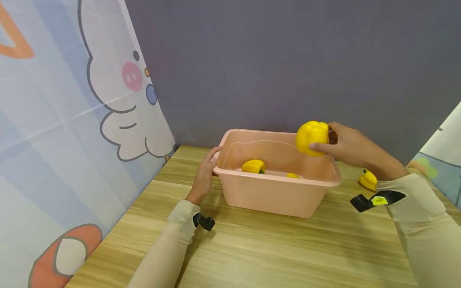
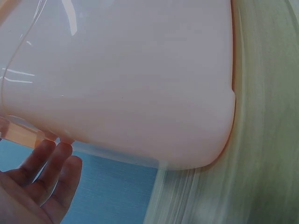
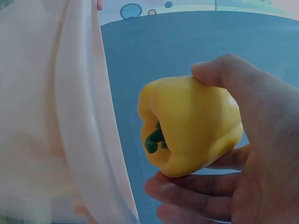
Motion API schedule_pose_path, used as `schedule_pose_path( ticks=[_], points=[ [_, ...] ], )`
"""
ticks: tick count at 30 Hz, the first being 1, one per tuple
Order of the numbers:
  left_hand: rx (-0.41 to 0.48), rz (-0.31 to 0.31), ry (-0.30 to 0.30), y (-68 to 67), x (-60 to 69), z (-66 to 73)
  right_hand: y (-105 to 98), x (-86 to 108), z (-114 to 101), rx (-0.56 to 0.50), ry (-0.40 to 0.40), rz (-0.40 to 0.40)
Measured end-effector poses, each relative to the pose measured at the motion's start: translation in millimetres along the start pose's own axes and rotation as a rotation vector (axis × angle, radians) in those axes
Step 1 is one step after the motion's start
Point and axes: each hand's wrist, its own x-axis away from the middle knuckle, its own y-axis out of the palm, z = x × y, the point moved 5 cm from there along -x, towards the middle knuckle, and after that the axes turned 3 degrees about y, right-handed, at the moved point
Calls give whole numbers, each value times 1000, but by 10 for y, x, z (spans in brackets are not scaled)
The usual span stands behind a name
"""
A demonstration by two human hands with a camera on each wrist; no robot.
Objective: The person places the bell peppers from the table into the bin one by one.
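Observation:
A pink plastic basin (image 1: pixel 266 194) stands on the wooden table. Inside it lie a yellow bell pepper (image 1: pixel 253 166) and part of another yellow piece (image 1: pixel 293 175), mostly hidden by the front wall. My left hand (image 1: pixel 203 178) grips the basin's left rim, thumb on top; the left wrist view shows its fingers (image 2: pixel 55 175) under the rim. Above the basin's right end, my right hand (image 1: pixel 351 146) holds a yellow bell pepper (image 1: pixel 311 138) between thumb and fingers. In the right wrist view this pepper (image 3: pixel 191 123) shows its green stem, beside the basin's rim (image 3: pixel 77 93).
Another yellow pepper (image 1: pixel 368 180) lies on the table (image 1: pixel 252 248) right of the basin, partly behind my right wrist. A grey wall (image 1: pixel 273 64) rises behind the basin, and a cartoon-printed cloth (image 1: pixel 54 132) hangs at the left.

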Motion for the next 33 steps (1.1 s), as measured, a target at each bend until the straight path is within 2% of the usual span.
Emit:
schedule_pose_path(
  ticks=[6,13,15,22,27,33],
  points=[
    [-3,-2,8,-5,2,-13,13,-62,-32,17,-13,-25],
    [-3,27,27,-20,-43,-320,7,-135,-32,26,-19,-50],
    [-4,42,46,-24,-49,-364,8,-144,-27,26,-26,-57],
    [-8,6,23,-18,22,-2,39,-187,-22,14,-47,-89],
    [-10,15,20,-16,20,16,67,-218,-31,5,-60,-121],
    [-13,16,9,-1,5,6,81,-243,-57,10,-69,-125]
  ],
)
